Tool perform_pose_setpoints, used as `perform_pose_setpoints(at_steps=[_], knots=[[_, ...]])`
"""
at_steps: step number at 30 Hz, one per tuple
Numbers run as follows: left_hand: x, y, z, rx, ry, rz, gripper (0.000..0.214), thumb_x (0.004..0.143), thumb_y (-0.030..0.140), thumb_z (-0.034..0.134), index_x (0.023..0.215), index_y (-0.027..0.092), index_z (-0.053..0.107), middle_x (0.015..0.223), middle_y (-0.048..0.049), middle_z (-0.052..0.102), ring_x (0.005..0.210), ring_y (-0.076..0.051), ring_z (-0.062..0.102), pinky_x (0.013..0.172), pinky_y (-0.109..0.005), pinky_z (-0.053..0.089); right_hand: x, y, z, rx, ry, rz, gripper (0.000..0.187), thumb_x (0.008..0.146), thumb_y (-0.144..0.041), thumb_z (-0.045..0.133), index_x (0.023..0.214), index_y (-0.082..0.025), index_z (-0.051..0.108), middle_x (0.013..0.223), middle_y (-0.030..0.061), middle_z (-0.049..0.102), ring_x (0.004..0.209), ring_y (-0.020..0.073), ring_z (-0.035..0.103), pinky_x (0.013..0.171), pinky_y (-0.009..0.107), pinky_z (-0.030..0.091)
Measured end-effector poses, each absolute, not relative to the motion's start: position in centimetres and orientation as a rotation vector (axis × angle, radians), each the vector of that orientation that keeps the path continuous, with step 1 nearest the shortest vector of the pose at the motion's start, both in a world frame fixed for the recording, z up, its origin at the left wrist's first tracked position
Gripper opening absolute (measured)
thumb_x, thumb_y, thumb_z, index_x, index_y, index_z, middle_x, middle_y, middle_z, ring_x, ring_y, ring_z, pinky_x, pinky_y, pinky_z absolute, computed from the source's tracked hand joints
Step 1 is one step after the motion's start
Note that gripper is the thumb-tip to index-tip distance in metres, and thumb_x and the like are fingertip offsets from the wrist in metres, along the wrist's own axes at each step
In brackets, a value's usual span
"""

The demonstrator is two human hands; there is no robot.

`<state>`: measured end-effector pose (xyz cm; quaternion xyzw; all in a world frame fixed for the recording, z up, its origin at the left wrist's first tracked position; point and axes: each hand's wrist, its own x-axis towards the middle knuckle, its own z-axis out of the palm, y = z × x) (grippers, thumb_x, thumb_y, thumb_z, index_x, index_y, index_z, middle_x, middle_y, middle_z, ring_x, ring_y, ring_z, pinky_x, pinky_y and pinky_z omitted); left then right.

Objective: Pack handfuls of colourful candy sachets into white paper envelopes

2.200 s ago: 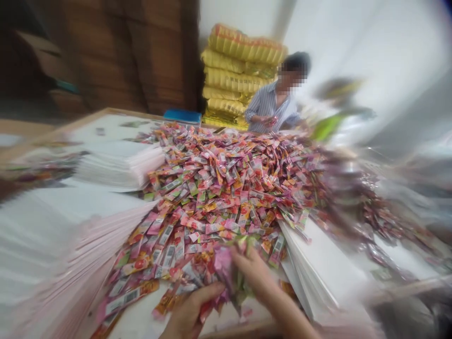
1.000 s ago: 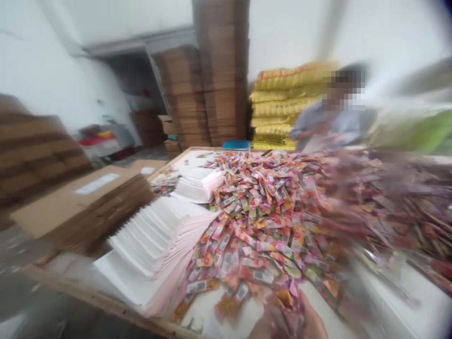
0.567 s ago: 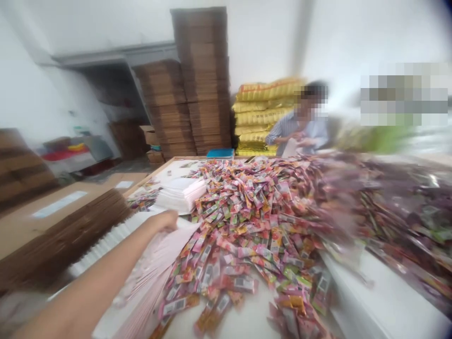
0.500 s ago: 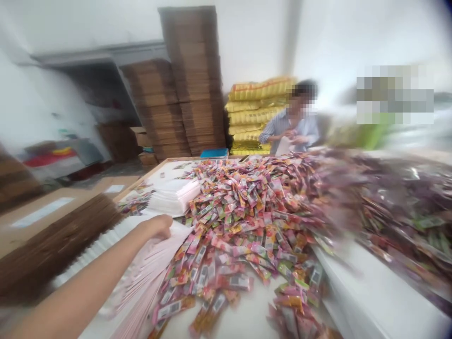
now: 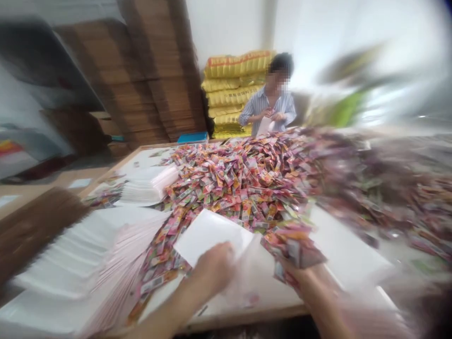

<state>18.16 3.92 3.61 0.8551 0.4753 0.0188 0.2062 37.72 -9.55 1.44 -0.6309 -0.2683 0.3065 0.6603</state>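
Observation:
My left hand (image 5: 217,263) is closed on a white flat bag (image 5: 210,233) with a pinkish, see-through edge, holding it in front of the heap. Its fingers are blurred. To the right, my right hand (image 5: 309,275) grips a bunch of small colourful sachets (image 5: 296,247), which hide most of the fingers. The bag's right edge lies close to this bunch. Behind both hands spreads a large heap of the same pink, orange and green sachets (image 5: 233,174). Left of my left hand lies a fanned stack of white bags (image 5: 81,249).
Another pile of white bags (image 5: 141,186) sits behind the fanned one. A brown cardboard stack (image 5: 38,226) stands at the left edge. Across the table, a person in a striped shirt (image 5: 254,106) handles a white bag. Yellow sacks (image 5: 226,96) and tall cardboard piles (image 5: 165,70) are behind.
My left hand has left the fanned stack and moved right with a white bag in it. My right hand has come into clear view with a bunch of sachets. The view has shifted right.

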Motion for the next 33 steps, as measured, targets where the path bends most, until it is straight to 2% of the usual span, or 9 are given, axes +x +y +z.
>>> perform_pose_setpoints(at_steps=[3,6,9,13,17,21,27,30,33], knots=[[22.6,0.8,-2.3,2.280,1.351,0.154,0.018,0.072,0.023,0.058,0.089,0.020,0.064,0.078,-0.0070,0.070,0.076,-0.024,0.064,0.063,-0.029,0.038,37.1,-7.4,2.3,-1.577,-0.892,0.518,0.060,0.072,-0.043,0.068,0.123,-0.018,0.049,0.090,0.0083,0.069,0.061,0.0197,0.063,0.051,0.028,0.051],[23.2,2.3,-5.9,2.193,1.338,0.309,0.014,0.077,0.020,0.051,0.082,0.020,0.064,0.080,-0.0058,0.071,0.078,-0.022,0.064,0.065,-0.028,0.039,36.2,-6.2,-0.9,-1.953,-1.169,0.031,0.054,0.076,-0.025,0.063,0.126,-0.015,0.047,0.106,0.0140,0.065,0.091,0.0278,0.061,0.077,0.037,0.051],[22.1,4.7,-7.4,2.118,1.365,0.420,0.021,0.083,0.021,0.046,0.066,0.019,0.057,0.060,-0.0003,0.061,0.062,-0.018,0.059,0.056,-0.027,0.036,35.3,-6.4,-5.1,-2.213,-1.406,-0.294,0.051,0.077,-0.008,0.054,0.128,-0.012,0.048,0.103,0.0164,0.063,0.091,0.0289,0.058,0.077,0.040,0.047],[22.6,6.0,-7.7,2.102,1.370,0.552,0.023,0.084,0.022,0.048,0.061,0.019,0.049,0.053,0.0050,0.049,0.053,-0.014,0.049,0.053,-0.025,0.033,34.4,-6.9,-7.2,-2.263,-1.666,-0.469,0.042,0.085,-0.011,0.050,0.127,-0.015,0.049,0.099,0.0137,0.062,0.083,0.0271,0.055,0.070,0.039,0.045],[24.9,5.7,-6.2,2.185,1.273,0.635,0.020,0.082,0.024,0.048,0.063,0.020,0.052,0.057,0.0030,0.055,0.056,-0.014,0.050,0.056,-0.025,0.033,34.4,-6.4,-6.8,-2.189,-1.831,-0.512,0.039,0.087,-0.018,0.054,0.125,-0.016,0.051,0.099,0.0124,0.062,0.082,0.0266,0.054,0.070,0.041,0.043],[25.7,5.8,-4.8,2.314,1.255,0.627,0.016,0.082,0.024,0.047,0.068,0.021,0.055,0.062,0.0007,0.059,0.060,-0.015,0.051,0.060,-0.026,0.032,34.7,-5.8,-7.2,-2.177,-1.861,-0.495,0.041,0.087,-0.013,0.051,0.128,-0.015,0.050,0.104,0.0135,0.063,0.085,0.0269,0.053,0.073,0.044,0.042],[28.3,8.0,-2.8,2.473,1.221,0.400,0.014,0.069,0.011,0.052,0.068,0.020,0.063,0.057,-0.0021,0.061,0.058,-0.018,0.056,0.057,-0.028,0.034,35.0,-5.4,-7.0,-1.982,-2.026,-0.384,0.035,0.092,-0.018,0.046,0.127,-0.017,0.049,0.115,0.0141,0.059,0.097,0.0286,0.050,0.082,0.049,0.039],[28.8,6.5,-1.1,2.630,1.081,0.393,0.017,0.074,0.011,0.052,0.070,0.022,0.064,0.075,-0.0049,0.066,0.081,-0.022,0.060,0.073,-0.031,0.038,36.0,-5.1,-5.9,-2.054,-1.966,-0.189,0.026,0.089,-0.025,0.053,0.115,-0.020,0.055,0.103,0.0110,0.061,0.094,0.0273,0.051,0.079,0.044,0.041],[26.3,3.8,-0.6,2.721,1.104,0.452,0.025,0.079,0.009,0.045,0.089,0.022,0.064,0.096,-0.0077,0.062,0.097,-0.026,0.056,0.083,-0.037,0.036,36.8,-5.0,-4.9,-2.132,-1.890,-0.126,0.016,0.088,-0.025,0.053,0.102,-0.020,0.058,0.098,0.0101,0.061,0.098,0.0280,0.050,0.082,0.044,0.041]])
